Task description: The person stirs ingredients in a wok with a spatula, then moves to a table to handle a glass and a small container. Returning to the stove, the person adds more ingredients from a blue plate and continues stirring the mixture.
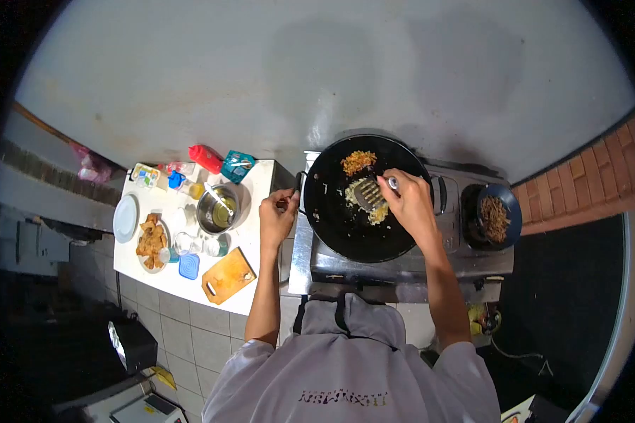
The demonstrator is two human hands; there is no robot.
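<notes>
Spatula (367,195) slants into the wok (339,236) from the outstretched right hand (410,203).

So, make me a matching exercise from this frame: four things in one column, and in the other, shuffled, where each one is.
Things
1. Spatula
2. Cutting board
3. Red bottle
4. Brown strips

Places
A. Next to the teal packet, near the wall
B. In the dark bowl to the right of the wok
C. In the right hand's grip, over the wok
D. At the near edge of the white table

Right pairs: 1-C, 2-D, 3-A, 4-B
</notes>
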